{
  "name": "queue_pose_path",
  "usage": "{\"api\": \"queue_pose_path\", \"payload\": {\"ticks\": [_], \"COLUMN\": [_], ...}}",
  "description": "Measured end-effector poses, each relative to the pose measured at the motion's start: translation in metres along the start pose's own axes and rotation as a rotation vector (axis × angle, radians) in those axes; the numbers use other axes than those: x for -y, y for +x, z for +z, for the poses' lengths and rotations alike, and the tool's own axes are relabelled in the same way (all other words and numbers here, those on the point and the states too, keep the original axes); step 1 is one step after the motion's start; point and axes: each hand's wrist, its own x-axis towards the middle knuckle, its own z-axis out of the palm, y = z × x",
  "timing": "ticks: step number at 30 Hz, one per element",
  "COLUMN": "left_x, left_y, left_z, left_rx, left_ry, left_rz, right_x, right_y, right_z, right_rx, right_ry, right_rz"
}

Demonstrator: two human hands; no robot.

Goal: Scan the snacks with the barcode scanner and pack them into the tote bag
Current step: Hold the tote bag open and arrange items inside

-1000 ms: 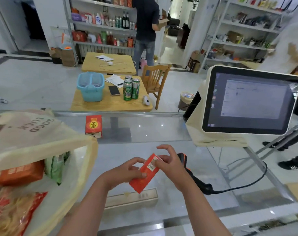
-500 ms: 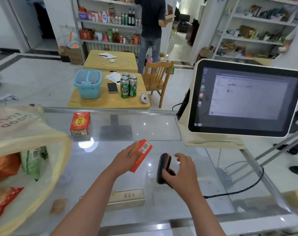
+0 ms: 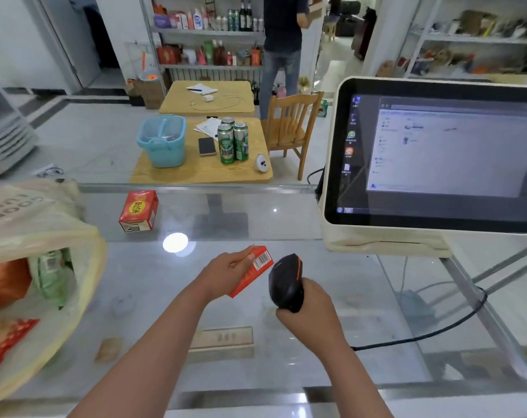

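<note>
Hands: left hand [image 3: 226, 274] pinching a slim red snack box [image 3: 251, 271] at centre frame, barcode facing the barcode scanner [image 3: 286, 280]; right hand [image 3: 309, 309] wrapping the scanner's grip. A second ago both hands were holding the box and the scanner was lying on the worktop [image 3: 346, 282]. Now its head is hovering just beside the barcode, so the scan is looking imminent. The tote bag [image 3: 54, 233] is gaping at frame left, snacks inside. A second red box [image 3: 138, 211] is waiting near the far edge. The cable [image 3: 431, 333] is trailing right and the monitor [image 3: 437, 155] is crowding upper right. The leftward path is looking open.
</note>
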Motion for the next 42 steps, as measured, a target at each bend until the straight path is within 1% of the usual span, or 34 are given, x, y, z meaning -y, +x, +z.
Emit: {"api": "queue_pose_path", "payload": {"ticks": [3, 6, 11, 24, 42], "left_x": [-0.002, -0.005, -0.006, -0.004, -0.001], "left_y": [0.001, 0.001, -0.001, 0.001, 0.002], "left_z": [-0.003, -0.005, -0.005, -0.007, -0.004], "left_rx": [0.014, 0.025, 0.029, 0.056, 0.054], "left_ry": [-0.017, -0.033, -0.046, -0.047, -0.046], "left_rz": [-0.049, -0.054, -0.038, -0.038, -0.027], "right_x": [0.009, 0.017, 0.025, 0.035, 0.039], "right_y": [0.000, 0.001, 0.003, -0.005, -0.009], "right_z": [-0.013, -0.022, -0.027, -0.033, -0.034], "right_rx": [0.058, 0.089, 0.108, 0.159, 0.170], "right_ry": [0.153, 0.252, 0.224, 0.227, 0.229], "right_rz": [0.026, 0.106, 0.145, 0.145, 0.151]}}
